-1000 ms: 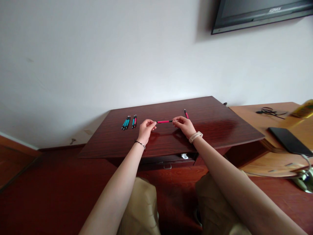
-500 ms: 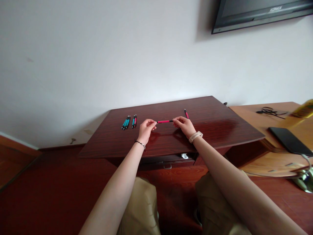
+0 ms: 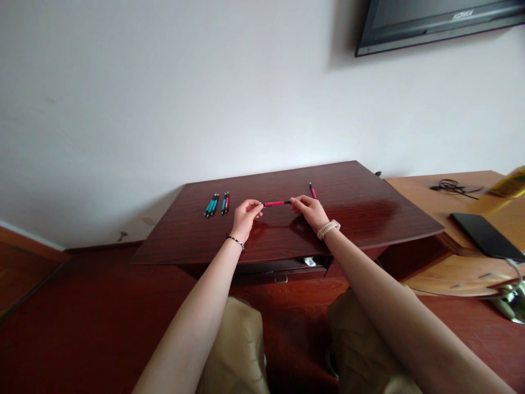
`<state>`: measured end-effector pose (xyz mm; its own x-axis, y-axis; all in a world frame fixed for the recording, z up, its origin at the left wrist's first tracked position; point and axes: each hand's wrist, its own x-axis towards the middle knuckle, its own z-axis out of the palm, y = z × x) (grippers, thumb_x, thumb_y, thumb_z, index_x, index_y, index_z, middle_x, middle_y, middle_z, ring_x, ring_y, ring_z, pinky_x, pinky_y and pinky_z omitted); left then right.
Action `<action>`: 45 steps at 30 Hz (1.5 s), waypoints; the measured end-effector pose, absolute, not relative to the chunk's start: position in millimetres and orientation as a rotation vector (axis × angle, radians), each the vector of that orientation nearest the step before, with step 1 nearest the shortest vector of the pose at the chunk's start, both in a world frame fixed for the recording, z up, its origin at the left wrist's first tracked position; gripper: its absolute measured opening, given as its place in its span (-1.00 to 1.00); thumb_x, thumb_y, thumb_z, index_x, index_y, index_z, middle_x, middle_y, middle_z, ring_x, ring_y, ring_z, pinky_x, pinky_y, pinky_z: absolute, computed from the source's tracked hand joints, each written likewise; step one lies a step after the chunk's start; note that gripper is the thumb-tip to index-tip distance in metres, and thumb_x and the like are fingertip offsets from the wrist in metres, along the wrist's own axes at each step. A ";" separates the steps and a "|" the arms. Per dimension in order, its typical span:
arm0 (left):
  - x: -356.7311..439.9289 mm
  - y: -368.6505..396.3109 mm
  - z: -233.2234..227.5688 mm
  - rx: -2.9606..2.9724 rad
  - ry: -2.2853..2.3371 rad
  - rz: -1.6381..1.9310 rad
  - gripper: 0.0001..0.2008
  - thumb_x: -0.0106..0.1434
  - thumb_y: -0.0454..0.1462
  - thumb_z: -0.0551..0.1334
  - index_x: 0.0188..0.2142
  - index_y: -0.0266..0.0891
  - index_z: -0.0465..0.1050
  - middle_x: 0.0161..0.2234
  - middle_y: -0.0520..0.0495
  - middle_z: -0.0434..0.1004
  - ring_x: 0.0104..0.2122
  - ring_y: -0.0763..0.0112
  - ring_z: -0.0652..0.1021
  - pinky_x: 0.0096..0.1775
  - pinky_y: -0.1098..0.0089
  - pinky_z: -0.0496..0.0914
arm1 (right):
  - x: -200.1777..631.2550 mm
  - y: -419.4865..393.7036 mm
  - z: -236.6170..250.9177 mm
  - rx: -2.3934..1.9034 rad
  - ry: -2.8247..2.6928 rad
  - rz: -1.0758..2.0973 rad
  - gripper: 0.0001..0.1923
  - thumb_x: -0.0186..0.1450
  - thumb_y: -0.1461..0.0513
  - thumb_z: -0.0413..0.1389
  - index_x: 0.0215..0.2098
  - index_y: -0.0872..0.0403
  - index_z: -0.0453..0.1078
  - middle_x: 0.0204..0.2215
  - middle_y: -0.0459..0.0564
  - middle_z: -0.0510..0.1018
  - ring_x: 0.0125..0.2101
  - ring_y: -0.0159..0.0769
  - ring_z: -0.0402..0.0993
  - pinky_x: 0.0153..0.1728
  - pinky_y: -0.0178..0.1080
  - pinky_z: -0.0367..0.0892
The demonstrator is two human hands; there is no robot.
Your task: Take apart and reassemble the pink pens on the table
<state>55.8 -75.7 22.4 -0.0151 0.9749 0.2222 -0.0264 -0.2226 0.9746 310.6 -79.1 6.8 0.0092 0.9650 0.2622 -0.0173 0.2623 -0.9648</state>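
Observation:
A pink pen (image 3: 275, 203) is held level above the dark red table (image 3: 361, 210), one end pinched by my left hand (image 3: 245, 215) and the other by my right hand (image 3: 307, 209). The ends of the pen are hidden in my fingers. Left of my left hand lie several pens in a row (image 3: 217, 204), teal ones and a pink one. Another pink pen (image 3: 313, 190) lies on the table just behind my right hand.
A lighter wooden table (image 3: 418, 189) stands to the right with a black cable (image 3: 453, 187), a dark tablet (image 3: 486, 236) and a yellow object (image 3: 508, 183). A screen (image 3: 435, 22) hangs on the white wall. My knees (image 3: 241, 345) are below the table's front edge.
My right hand has slid a little to the left along the pen, so less of its right end shows. My left hand has stayed in place.

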 end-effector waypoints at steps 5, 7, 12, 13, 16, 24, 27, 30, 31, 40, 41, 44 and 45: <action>56.1 -74.8 21.3 1.327 1.093 1.412 -0.67 0.13 -0.07 0.53 -0.27 -0.20 0.55 -0.37 -0.03 0.59 -0.40 0.42 0.56 -0.33 0.41 0.39 | 311.4 -79.1 6.6 -0.941 -1.317 1.024 -0.48 0.12 -0.13 0.46 -0.12 0.00 0.60 -0.18 0.02 0.71 -0.29 -0.21 0.60 -0.16 -0.15 0.54; 56.3 -74.7 21.3 1.330 1.090 1.409 -0.67 0.13 -0.07 0.53 -0.27 -0.20 0.55 -0.37 -0.03 0.59 -0.40 0.42 0.56 -0.33 0.40 0.39 | 312.5 -77.0 3.6 -0.947 -1.337 1.017 -0.49 0.13 -0.13 0.45 -0.13 0.01 0.60 -0.20 0.02 0.71 -0.29 -0.22 0.60 -0.17 -0.15 0.53; 55.7 -74.9 21.4 1.347 1.083 1.398 -0.68 0.14 -0.08 0.53 -0.28 -0.21 0.55 -0.40 -0.03 0.58 -0.40 0.41 0.56 -0.33 0.40 0.39 | 313.7 -74.4 -0.4 -0.982 -1.355 0.995 -0.52 0.22 -0.18 0.38 -0.22 0.03 0.60 -0.35 0.00 0.67 -0.35 -0.24 0.55 -0.23 -0.19 0.48; 55.5 -74.8 21.2 1.351 1.080 1.397 -0.68 0.14 -0.08 0.53 -0.28 -0.21 0.55 -0.40 -0.03 0.57 -0.40 0.41 0.56 -0.33 0.40 0.39 | 313.5 -74.8 0.1 -0.991 -1.361 0.995 -0.51 0.24 -0.20 0.36 -0.27 0.03 0.59 -0.38 0.00 0.66 -0.37 -0.24 0.54 -0.25 -0.19 0.47; 55.2 -74.5 20.7 1.358 1.080 1.395 -0.67 0.14 -0.06 0.53 -0.27 -0.21 0.56 -0.39 -0.02 0.58 -0.41 0.43 0.55 -0.33 0.42 0.39 | 312.2 -77.2 3.7 -1.024 -1.373 0.976 -0.46 0.28 -0.26 0.29 -0.39 0.03 0.52 -0.45 -0.02 0.62 -0.42 -0.26 0.49 -0.29 -0.20 0.44; 55.7 -73.8 20.7 1.322 1.085 1.419 -0.67 0.12 -0.09 0.53 -0.26 -0.22 0.56 -0.38 -0.02 0.58 -0.41 0.44 0.55 -0.33 0.43 0.38 | 311.7 -79.6 7.2 -0.928 -1.317 1.044 -0.48 0.16 -0.12 0.46 -0.10 0.02 0.60 -0.31 -0.02 0.69 -0.31 -0.22 0.59 -0.19 -0.20 0.50; 55.4 -73.3 20.3 1.326 1.080 1.421 -0.67 0.12 -0.09 0.53 -0.25 -0.22 0.57 -0.38 -0.02 0.59 -0.40 0.44 0.56 -0.33 0.43 0.38 | 312.2 -77.4 4.5 -0.932 -1.334 1.044 -0.52 0.14 -0.11 0.47 -0.18 0.04 0.62 -0.30 0.00 0.69 -0.30 -0.23 0.59 -0.19 -0.20 0.50; 55.1 -73.2 19.6 1.340 1.076 1.413 -0.67 0.13 -0.09 0.53 -0.23 -0.23 0.60 -0.36 -0.04 0.60 -0.40 0.44 0.56 -0.32 0.43 0.39 | 312.4 -76.1 3.1 -0.975 -1.339 1.026 -0.50 0.18 -0.17 0.42 -0.22 0.06 0.63 -0.34 0.03 0.68 -0.34 -0.23 0.57 -0.24 -0.19 0.49; 54.9 -73.1 19.2 1.343 1.076 1.410 -0.67 0.13 -0.09 0.53 -0.23 -0.23 0.61 -0.36 -0.05 0.61 -0.39 0.44 0.55 -0.32 0.42 0.39 | 312.5 -76.2 3.2 -0.985 -1.343 1.018 -0.49 0.19 -0.18 0.41 -0.22 0.06 0.62 -0.35 0.03 0.68 -0.35 -0.22 0.56 -0.25 -0.19 0.49; 52.8 -70.5 15.7 1.358 1.098 1.406 -0.64 0.14 -0.06 0.53 -0.22 -0.25 0.63 -0.33 -0.11 0.67 -0.42 0.44 0.53 -0.33 0.40 0.41 | 313.0 -79.8 5.8 -1.046 -1.401 0.941 -0.49 0.28 -0.21 0.33 -0.39 0.05 0.57 -0.45 0.02 0.66 -0.43 -0.25 0.49 -0.34 -0.21 0.39; 53.0 -70.7 16.0 1.358 1.097 1.404 -0.65 0.15 -0.05 0.52 -0.21 -0.25 0.62 -0.33 -0.11 0.67 -0.42 0.44 0.54 -0.33 0.41 0.41 | 312.9 -79.5 5.4 -1.054 -1.403 0.936 -0.49 0.29 -0.21 0.32 -0.40 0.05 0.57 -0.45 0.02 0.66 -0.43 -0.25 0.49 -0.34 -0.21 0.39; 53.9 -71.5 16.7 1.356 1.088 1.400 -0.65 0.16 -0.07 0.51 -0.19 -0.24 0.61 -0.33 -0.10 0.66 -0.40 0.42 0.57 -0.35 0.42 0.40 | 312.5 -78.0 3.6 -1.037 -1.374 0.961 -0.53 0.27 -0.18 0.35 -0.34 0.04 0.60 -0.41 0.02 0.67 -0.40 -0.22 0.53 -0.29 -0.20 0.42; 54.1 -71.7 16.7 1.356 1.085 1.402 -0.66 0.16 -0.08 0.51 -0.19 -0.24 0.61 -0.32 -0.09 0.65 -0.39 0.42 0.58 -0.35 0.42 0.39 | 312.3 -77.7 3.2 -1.023 -1.363 0.977 -0.55 0.25 -0.17 0.37 -0.30 0.04 0.61 -0.39 0.02 0.68 -0.37 -0.21 0.55 -0.27 -0.19 0.44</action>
